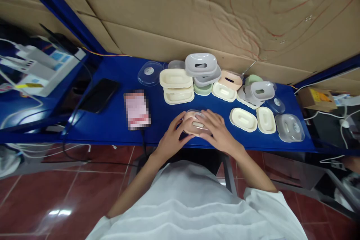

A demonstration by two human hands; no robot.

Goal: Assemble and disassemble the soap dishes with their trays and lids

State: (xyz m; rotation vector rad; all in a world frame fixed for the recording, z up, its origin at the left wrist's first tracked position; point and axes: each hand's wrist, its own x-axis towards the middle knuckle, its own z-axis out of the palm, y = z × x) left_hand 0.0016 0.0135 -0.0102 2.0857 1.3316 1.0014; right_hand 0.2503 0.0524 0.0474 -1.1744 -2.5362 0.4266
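Observation:
A pink soap box (194, 123) with a clear lid sits on the blue table (118, 82) near its front edge. My left hand (172, 138) grips its left side, fingers curled round it. My right hand (216, 129) lies over its right side and top, fingers spread on the lid. Behind it lie cream trays (176, 78), a grey slotted tray (200, 63) stacked on another, a pink tray (230, 80) and a pale green one (202, 90).
Two cream trays (243, 119) and a clear lid (289, 127) lie to the right. Another clear lid (150, 72) is at the back. A black phone (99, 95) and a blurred pink screen (137, 109) lie to the left. Cardboard (197, 11) backs the table.

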